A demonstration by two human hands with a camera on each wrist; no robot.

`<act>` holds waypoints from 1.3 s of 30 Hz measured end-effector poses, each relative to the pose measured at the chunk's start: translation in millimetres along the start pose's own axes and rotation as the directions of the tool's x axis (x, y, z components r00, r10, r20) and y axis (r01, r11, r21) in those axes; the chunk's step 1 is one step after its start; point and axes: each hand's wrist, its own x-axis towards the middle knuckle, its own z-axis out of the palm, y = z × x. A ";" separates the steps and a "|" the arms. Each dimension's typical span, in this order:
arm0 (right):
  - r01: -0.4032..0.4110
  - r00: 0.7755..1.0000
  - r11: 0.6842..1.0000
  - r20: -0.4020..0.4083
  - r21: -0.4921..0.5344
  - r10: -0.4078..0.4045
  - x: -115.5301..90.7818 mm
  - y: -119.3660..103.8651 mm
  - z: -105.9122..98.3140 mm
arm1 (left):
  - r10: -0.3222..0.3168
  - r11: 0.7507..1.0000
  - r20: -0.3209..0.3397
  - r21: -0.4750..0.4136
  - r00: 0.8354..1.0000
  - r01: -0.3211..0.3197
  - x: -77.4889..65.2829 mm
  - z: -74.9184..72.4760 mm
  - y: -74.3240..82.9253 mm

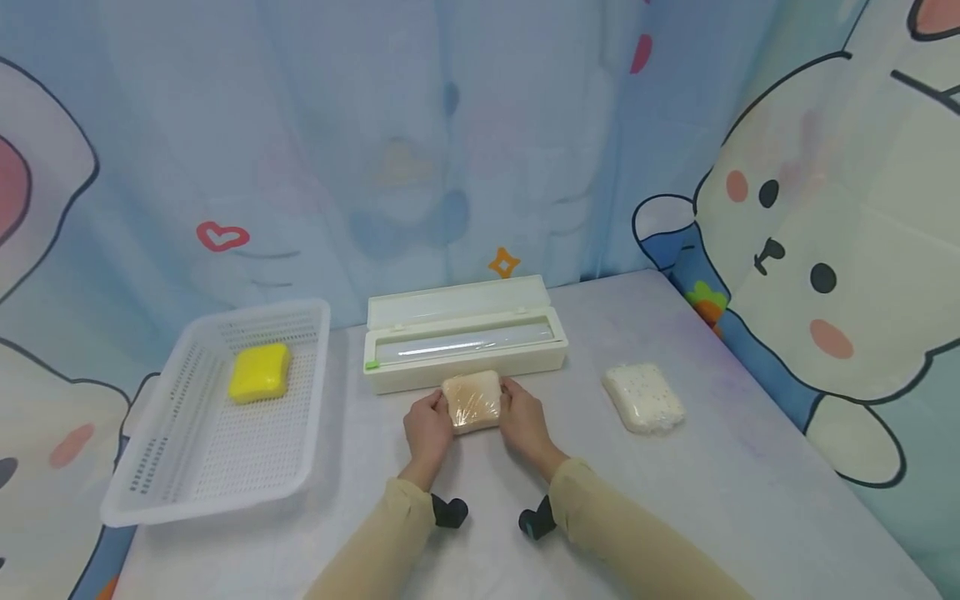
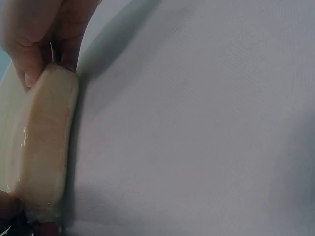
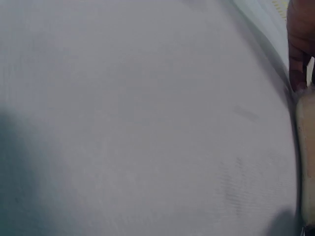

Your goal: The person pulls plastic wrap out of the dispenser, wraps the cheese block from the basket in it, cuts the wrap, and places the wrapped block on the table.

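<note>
A tan, bread-like block (image 1: pixel 472 402) in shiny clear film sits in front of the long box. My left hand (image 1: pixel 430 433) pinches its left side, and my right hand (image 1: pixel 525 421) pinches the right side. In the left wrist view, the wrapped block (image 2: pixel 45 135) shows its pale edge close to the table, with fingers at both ends. Only a strip of the block (image 3: pixel 307 147) appears at the right border of the right wrist view. Behind the hands, the white film box (image 1: pixel 468 372) has its lid raised, with a roll of clear film (image 1: pixel 465 342) inside.
On the left stands a white perforated basket (image 1: pixel 217 511) holding a yellow wrapped block (image 1: pixel 259 372). A white speckled block (image 1: pixel 643 398) in clear film lies right of my hands on the pale tablecloth (image 1: pixel 750 500). A printed curtain (image 1: pixel 315 150) hangs behind.
</note>
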 end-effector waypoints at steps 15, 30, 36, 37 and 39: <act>-0.018 1.000 0.997 -0.012 0.074 0.019 0.1 -1.4 -6.4 | -0.063 0.995 0.048 -0.075 0.997 0.067 0.2 -5.4 -0.8; 0.106 0.990 0.977 -0.112 0.183 -0.087 -15.0 3.3 -16.5 | 0.130 0.979 -0.021 -0.157 0.991 -0.132 -15.6 -16.4 -1.8; 0.137 0.987 0.984 -0.100 0.115 -0.125 -20.0 5.3 -19.9 | 0.100 0.976 0.060 -0.201 0.993 -0.086 -24.1 -18.3 0.8; 0.148 0.985 0.983 -0.103 0.112 -0.136 -20.9 5.7 -20.2 | 0.092 0.973 0.062 -0.216 0.994 -0.076 -25.7 -18.4 0.9; 0.173 0.981 0.978 -0.106 0.119 -0.161 -22.6 6.2 -21.3 | 0.072 0.969 0.057 -0.243 0.996 -0.056 -28.5 -18.8 1.4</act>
